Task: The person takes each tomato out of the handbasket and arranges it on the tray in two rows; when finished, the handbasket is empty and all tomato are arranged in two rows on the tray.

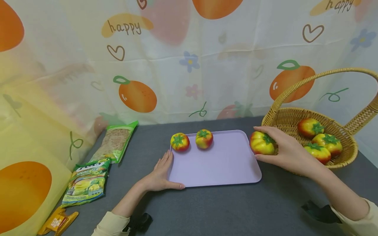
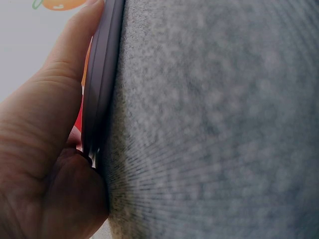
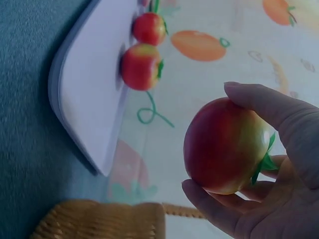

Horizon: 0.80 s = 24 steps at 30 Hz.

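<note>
My right hand (image 1: 287, 149) holds a red-and-yellow tomato (image 1: 262, 143) with a green leafy top between thumb and fingers. It is at the right end of a lilac tray (image 1: 224, 164), off the table in the right wrist view, where the same tomato (image 3: 224, 147) shows its red underside. Two similar tomatoes, one at the corner (image 1: 179, 142) and one beside it (image 1: 204, 139), sit along the tray's far left side. My left hand (image 1: 160, 175) rests at the tray's near left corner, fingers straight along the left edge and thumb along the front edge.
A wicker basket (image 1: 351, 154) with a tall arched handle stands at the right, with several tomatoes (image 1: 327, 143) inside. At the left lie a green-edged bag (image 1: 115, 142), a green and yellow snack packet (image 1: 87, 183) and a small orange-brown wrapper (image 1: 57, 223). A printed cloth (image 1: 165, 72) hangs behind.
</note>
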Each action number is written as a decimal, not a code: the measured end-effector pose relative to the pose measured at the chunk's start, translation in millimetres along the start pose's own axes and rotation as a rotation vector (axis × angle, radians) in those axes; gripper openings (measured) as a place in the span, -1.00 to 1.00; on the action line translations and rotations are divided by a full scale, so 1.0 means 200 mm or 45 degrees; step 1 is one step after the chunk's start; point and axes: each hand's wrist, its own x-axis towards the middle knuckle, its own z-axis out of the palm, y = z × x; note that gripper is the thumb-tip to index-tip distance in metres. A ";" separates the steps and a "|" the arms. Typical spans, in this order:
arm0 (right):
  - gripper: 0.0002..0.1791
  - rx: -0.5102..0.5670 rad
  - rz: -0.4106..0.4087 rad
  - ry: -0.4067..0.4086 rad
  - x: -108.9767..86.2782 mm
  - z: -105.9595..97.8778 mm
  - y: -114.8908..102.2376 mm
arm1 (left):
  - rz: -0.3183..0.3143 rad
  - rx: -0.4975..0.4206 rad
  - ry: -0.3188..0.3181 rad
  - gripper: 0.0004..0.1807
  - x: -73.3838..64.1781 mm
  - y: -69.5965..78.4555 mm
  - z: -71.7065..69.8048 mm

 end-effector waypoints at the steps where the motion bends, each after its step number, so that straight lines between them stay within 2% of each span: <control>1: -0.17 0.005 -0.005 -0.008 0.01 0.01 0.00 | 0.001 0.000 -0.001 0.42 0.00 0.00 0.00; 14: -0.16 0.111 0.054 -0.107 0.17 0.19 0.03 | 0.004 0.002 0.003 0.42 0.00 0.00 0.00; 24: -0.15 0.119 0.122 -0.171 0.32 0.33 0.07 | 0.003 -0.007 0.011 0.42 0.00 0.00 0.00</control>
